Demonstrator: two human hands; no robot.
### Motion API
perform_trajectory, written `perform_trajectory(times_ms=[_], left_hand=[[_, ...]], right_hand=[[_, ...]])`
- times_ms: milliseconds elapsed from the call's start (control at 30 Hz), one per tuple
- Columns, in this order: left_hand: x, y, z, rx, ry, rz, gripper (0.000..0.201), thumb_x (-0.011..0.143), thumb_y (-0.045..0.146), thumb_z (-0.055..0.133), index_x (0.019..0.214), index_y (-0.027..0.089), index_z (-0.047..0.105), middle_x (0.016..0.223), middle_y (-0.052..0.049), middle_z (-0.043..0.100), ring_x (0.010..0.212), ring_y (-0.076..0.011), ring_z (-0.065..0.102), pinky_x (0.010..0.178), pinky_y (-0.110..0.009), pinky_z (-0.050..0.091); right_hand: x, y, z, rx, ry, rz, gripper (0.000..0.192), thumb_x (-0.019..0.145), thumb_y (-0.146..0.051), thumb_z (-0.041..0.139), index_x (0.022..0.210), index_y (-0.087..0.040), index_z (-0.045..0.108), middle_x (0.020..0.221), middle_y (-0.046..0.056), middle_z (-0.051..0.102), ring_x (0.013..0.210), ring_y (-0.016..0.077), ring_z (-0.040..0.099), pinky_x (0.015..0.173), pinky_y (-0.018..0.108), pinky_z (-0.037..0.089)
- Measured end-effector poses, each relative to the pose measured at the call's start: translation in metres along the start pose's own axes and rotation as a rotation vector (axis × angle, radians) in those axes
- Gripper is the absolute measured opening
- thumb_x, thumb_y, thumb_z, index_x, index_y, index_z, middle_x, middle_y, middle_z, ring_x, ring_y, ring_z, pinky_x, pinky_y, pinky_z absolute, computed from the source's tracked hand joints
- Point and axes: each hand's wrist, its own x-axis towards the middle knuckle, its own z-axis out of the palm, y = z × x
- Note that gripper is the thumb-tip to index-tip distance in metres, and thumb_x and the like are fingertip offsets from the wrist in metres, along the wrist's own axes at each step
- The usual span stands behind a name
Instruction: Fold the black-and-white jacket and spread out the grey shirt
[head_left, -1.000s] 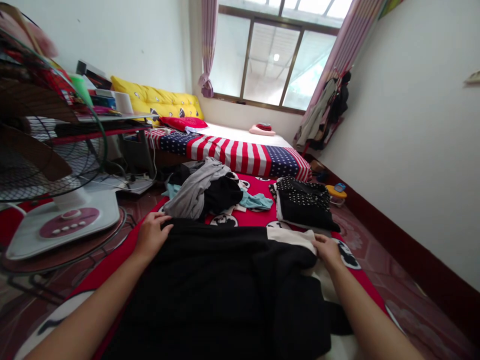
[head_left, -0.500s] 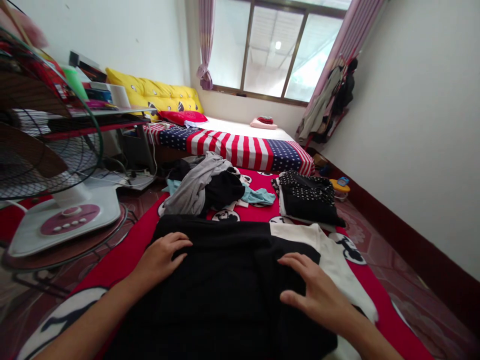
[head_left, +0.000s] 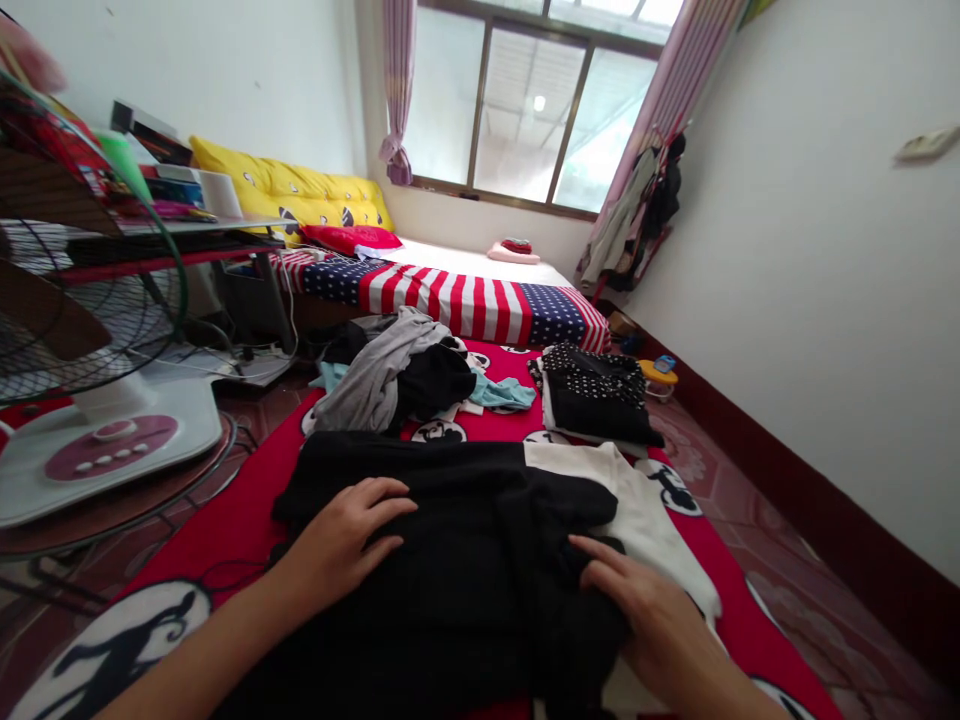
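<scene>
A black-and-white top [head_left: 442,560] lies spread out in front of me, its black part to the left and middle, its white part [head_left: 652,510] to the right. My left hand [head_left: 352,535] rests on the black cloth with its fingers spread. At the right side, my right hand [head_left: 637,605] has its fingers curled over a black fold of the top; the thumb is hidden under the cloth. Beyond the top, a loose heap of grey, black and light-blue clothes [head_left: 375,375] sits to the left. A stack of folded clothes [head_left: 600,395] with black-and-white dotted fabric lies to the right.
Everything lies on a red sheet [head_left: 750,610] with cartoon figures. A standing fan [head_left: 112,445] is close on the left, beside a cluttered desk [head_left: 247,225]. A bed with a striped, starred cover [head_left: 457,305] stands under the window. A yellow stool [head_left: 658,375] is by the right wall.
My right hand has closed on the right black part of the top, which is now drawn inward. My left hand has slid slightly right and down over the cloth. The view has turned slightly right.
</scene>
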Motion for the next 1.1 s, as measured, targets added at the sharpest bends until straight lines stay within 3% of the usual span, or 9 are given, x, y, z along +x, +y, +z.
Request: perform_trajectory(times_ms=[133, 233, 333, 433, 600, 733, 800, 967, 1100], left_hand=[[0.001, 0.061, -0.007, -0.119, 0.059, 0.150, 0.056, 0.085, 0.025, 0.060, 0.138, 0.035, 0.045, 0.138, -0.005, 0.052, 0.122, -0.0239, 0.054, 0.102, -0.039, 0.048], [0.003, 0.089, -0.011, -0.160, 0.089, 0.209, 0.066, 0.085, 0.029, 0.061, 0.144, 0.037, 0.033, 0.144, -0.005, 0.046, 0.126, -0.0235, 0.050, 0.104, -0.038, 0.047], [0.008, 0.084, -0.007, -0.146, 0.097, 0.181, 0.062, 0.085, 0.029, 0.061, 0.142, 0.036, 0.037, 0.142, -0.005, 0.049, 0.125, -0.0235, 0.051, 0.104, -0.039, 0.046], [0.012, 0.053, 0.006, -0.101, 0.088, 0.084, 0.045, 0.085, 0.025, 0.059, 0.130, 0.031, 0.053, 0.130, -0.005, 0.057, 0.118, -0.0235, 0.056, 0.101, -0.039, 0.048], [0.023, 0.004, 0.028, 0.061, 0.018, -0.114, 0.040, 0.082, 0.026, 0.061, 0.122, 0.025, 0.060, 0.122, -0.008, 0.060, 0.110, -0.0246, 0.058, 0.093, -0.038, 0.048], [0.046, 0.003, 0.034, 0.321, 0.007, -0.184, 0.053, 0.078, 0.041, 0.065, 0.126, 0.019, 0.057, 0.112, -0.013, 0.062, 0.103, -0.0302, 0.057, 0.084, -0.041, 0.046], [0.059, 0.007, 0.032, 0.457, -0.010, -0.156, 0.041, 0.082, 0.030, 0.058, 0.121, 0.017, 0.060, 0.105, -0.014, 0.063, 0.098, -0.0306, 0.058, 0.079, -0.040, 0.045], [0.077, 0.007, 0.002, 0.561, -0.041, -0.134, 0.040, 0.082, 0.005, 0.039, 0.112, 0.017, 0.062, 0.100, -0.011, 0.064, 0.087, -0.0253, 0.062, 0.069, -0.035, 0.043], [0.059, 0.008, -0.027, 0.494, 0.049, -0.065, 0.042, 0.081, 0.008, 0.042, 0.116, 0.020, 0.060, 0.109, -0.008, 0.062, 0.097, -0.0254, 0.060, 0.076, -0.034, 0.046]], right_hand=[[0.008, -0.019, -0.043, 0.181, 0.315, 0.132, 0.025, 0.068, -0.026, 0.059, 0.092, -0.026, 0.064, 0.085, 0.003, 0.071, 0.075, 0.0232, 0.065, 0.064, 0.031, 0.049], [0.014, -0.032, -0.066, 0.342, 0.565, 0.188, 0.027, 0.069, -0.044, 0.067, 0.088, -0.025, 0.067, 0.073, 0.001, 0.067, 0.065, 0.0208, 0.062, 0.059, 0.029, 0.048], [0.013, -0.030, -0.078, 0.522, 0.802, 0.260, 0.036, 0.064, -0.047, 0.073, 0.092, -0.024, 0.069, 0.075, 0.001, 0.068, 0.068, 0.0201, 0.063, 0.060, 0.029, 0.050], [0.014, -0.017, -0.085, 0.797, 0.959, 0.377, 0.041, 0.060, -0.044, 0.078, 0.094, -0.023, 0.069, 0.080, 0.001, 0.070, 0.071, 0.0208, 0.066, 0.061, 0.030, 0.054], [0.041, 0.003, -0.091, 1.215, 0.889, 0.455, 0.032, 0.061, -0.037, 0.078, 0.087, -0.020, 0.069, 0.080, 0.003, 0.072, 0.069, 0.0204, 0.069, 0.063, 0.029, 0.058], [0.079, 0.009, -0.100, 1.294, 0.829, 0.386, 0.020, 0.066, -0.028, 0.074, 0.081, -0.017, 0.068, 0.072, 0.001, 0.071, 0.064, 0.0166, 0.067, 0.061, 0.026, 0.058], [0.096, 0.010, -0.108, 1.302, 0.840, 0.340, 0.016, 0.068, -0.024, 0.073, 0.081, -0.016, 0.068, 0.070, 0.000, 0.070, 0.064, 0.0155, 0.067, 0.061, 0.025, 0.058], [0.105, 0.018, -0.135, 1.273, 0.973, 0.267, 0.015, 0.070, -0.017, 0.072, 0.084, -0.014, 0.067, 0.074, 0.000, 0.070, 0.067, 0.0141, 0.066, 0.069, 0.027, 0.058], [0.066, 0.035, -0.140, 1.148, 0.959, 0.280, 0.018, 0.067, -0.019, 0.077, 0.082, -0.016, 0.068, 0.076, 0.001, 0.071, 0.065, 0.0140, 0.065, 0.064, 0.026, 0.055]])
